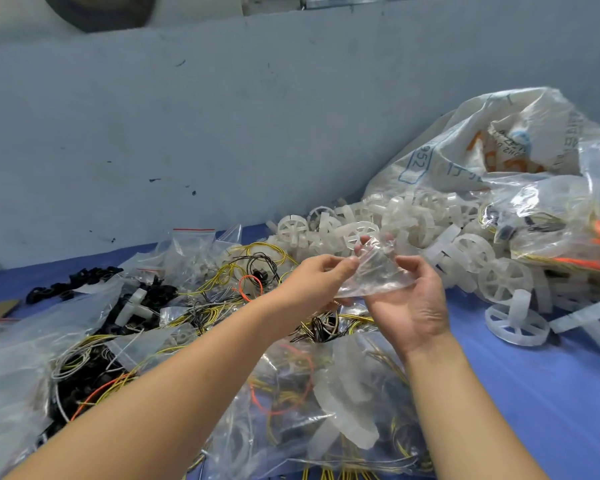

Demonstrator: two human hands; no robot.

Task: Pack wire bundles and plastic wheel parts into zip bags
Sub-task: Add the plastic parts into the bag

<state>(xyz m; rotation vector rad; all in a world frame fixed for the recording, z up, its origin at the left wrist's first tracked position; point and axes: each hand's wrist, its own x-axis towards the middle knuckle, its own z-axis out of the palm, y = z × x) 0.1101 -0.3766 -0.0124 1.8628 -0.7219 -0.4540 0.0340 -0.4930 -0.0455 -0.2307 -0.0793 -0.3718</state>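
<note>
Both hands, left [317, 275] and right [407, 299], pinch a limp, slippery zip bag [374, 271] by its mouth, before the wheel pile [413, 220].

blue tabletop [534, 393], grey wall [222, 116] (scuffed)

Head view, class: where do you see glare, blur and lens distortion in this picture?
Head view: glare glints on the large clear sack and the zip bag held by both hands; the left edge's bags look smeared and soft; wide-angle bending tilts the wall line and stretches the forearms; lighting is flat, with faint shadows.
</note>
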